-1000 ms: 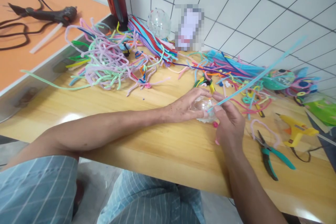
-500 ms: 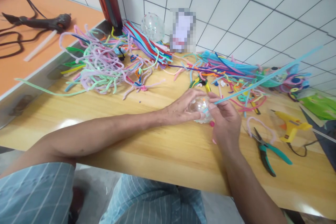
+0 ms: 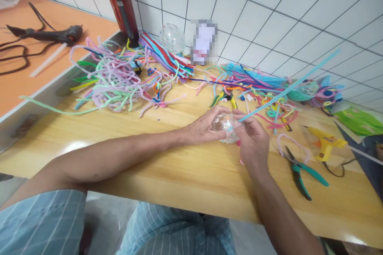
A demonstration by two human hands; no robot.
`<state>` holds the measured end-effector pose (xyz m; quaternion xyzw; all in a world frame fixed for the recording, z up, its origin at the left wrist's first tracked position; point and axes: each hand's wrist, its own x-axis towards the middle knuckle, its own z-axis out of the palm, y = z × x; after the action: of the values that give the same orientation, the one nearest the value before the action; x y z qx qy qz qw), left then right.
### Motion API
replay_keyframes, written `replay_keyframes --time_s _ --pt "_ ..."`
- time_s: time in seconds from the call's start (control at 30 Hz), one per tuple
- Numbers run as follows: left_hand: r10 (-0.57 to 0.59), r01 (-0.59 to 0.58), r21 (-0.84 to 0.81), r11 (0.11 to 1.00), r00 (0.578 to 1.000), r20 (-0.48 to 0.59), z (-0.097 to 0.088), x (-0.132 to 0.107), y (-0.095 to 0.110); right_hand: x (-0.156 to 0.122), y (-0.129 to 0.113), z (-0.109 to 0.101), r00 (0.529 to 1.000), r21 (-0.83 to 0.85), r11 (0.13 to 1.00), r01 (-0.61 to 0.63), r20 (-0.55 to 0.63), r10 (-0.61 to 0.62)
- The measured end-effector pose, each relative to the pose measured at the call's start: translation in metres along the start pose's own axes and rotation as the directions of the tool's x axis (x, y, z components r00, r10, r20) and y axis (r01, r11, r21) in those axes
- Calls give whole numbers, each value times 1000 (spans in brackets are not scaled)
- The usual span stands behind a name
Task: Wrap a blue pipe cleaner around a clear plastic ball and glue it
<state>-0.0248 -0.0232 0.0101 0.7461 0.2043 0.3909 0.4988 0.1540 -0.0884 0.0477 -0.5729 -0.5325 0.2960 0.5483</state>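
Observation:
My left hand (image 3: 203, 127) is closed around the left side of a clear plastic ball (image 3: 225, 122) with small coloured spots, held just above the wooden table. My right hand (image 3: 253, 137) pinches a light-blue pipe cleaner (image 3: 281, 95) close to its lower end, which lies against the ball. Its long free part points up and to the right. Whether the tip goes into the ball or only touches it, I cannot tell. A bit of pink shows below the ball, partly hidden by my right hand.
Teal-handled pliers (image 3: 299, 171) and a yellow glue gun (image 3: 326, 141) lie on the right. Tangled pipe cleaners (image 3: 116, 75) and a bundle (image 3: 167, 55) fill the back left. A red flask (image 3: 119, 4), another clear ball (image 3: 172, 39) and a phone (image 3: 204, 42) stand near the tiled wall.
The view has shifted slightly. My hands keep their grip on the ball and pipe cleaner, and the pipe cleaner's free end appears a little further left.

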Motion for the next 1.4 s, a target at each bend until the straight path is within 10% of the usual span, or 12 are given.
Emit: replay_keyframes --time_s 1.4 --pt "136 -142 83 986 988 76 -4 5 -10 -2 3 -3 996 -53 995 86 -11 -86"
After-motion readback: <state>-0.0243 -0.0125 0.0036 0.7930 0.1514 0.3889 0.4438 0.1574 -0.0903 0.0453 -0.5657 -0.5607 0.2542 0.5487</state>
